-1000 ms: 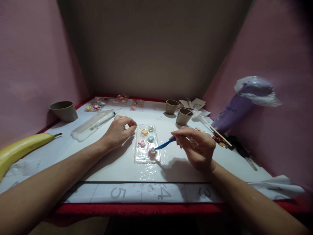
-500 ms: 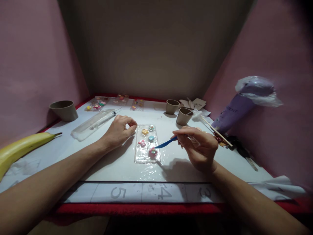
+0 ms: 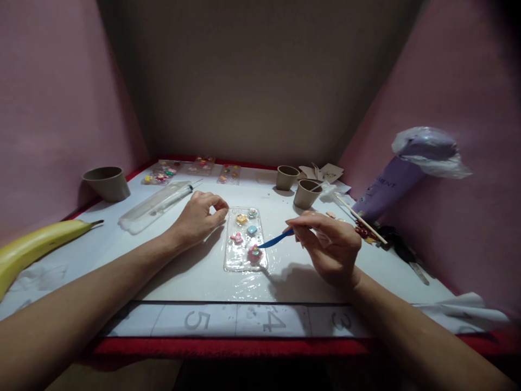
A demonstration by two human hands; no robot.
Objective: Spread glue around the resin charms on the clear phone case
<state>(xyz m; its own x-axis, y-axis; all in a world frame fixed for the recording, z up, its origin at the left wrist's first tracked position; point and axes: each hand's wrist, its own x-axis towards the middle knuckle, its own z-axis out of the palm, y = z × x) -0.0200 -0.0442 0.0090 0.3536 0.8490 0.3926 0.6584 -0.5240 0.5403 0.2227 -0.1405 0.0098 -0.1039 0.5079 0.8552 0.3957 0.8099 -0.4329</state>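
Observation:
A clear phone case (image 3: 234,258) lies flat on the white board, with small colourful charms on its glossy surface. My left hand (image 3: 199,217) reaches in from the left, its thumb and index finger pinched at the case's upper left edge. In a closed grip, my right hand (image 3: 329,244) holds a slim blue plastic knife (image 3: 277,239) to the right of the case. The knife's tip touches or hovers just over the pink charm (image 3: 255,253) at the lower right. Above that charm sit a light blue charm (image 3: 252,230) and a yellow one (image 3: 241,219).
A syringe (image 3: 175,195) in a plastic tray lies behind my left hand. Brown cups (image 3: 307,194) stand at the back right and another cup (image 3: 108,184) at the left. A banana (image 3: 44,239) lies far left; a purple piping bag (image 3: 396,179) leans right. Decorated cases (image 3: 163,171) lie behind.
My right hand has shifted very slightly left, with the knife's tip staying at the pink charm. My left hand and the case have not visibly moved.

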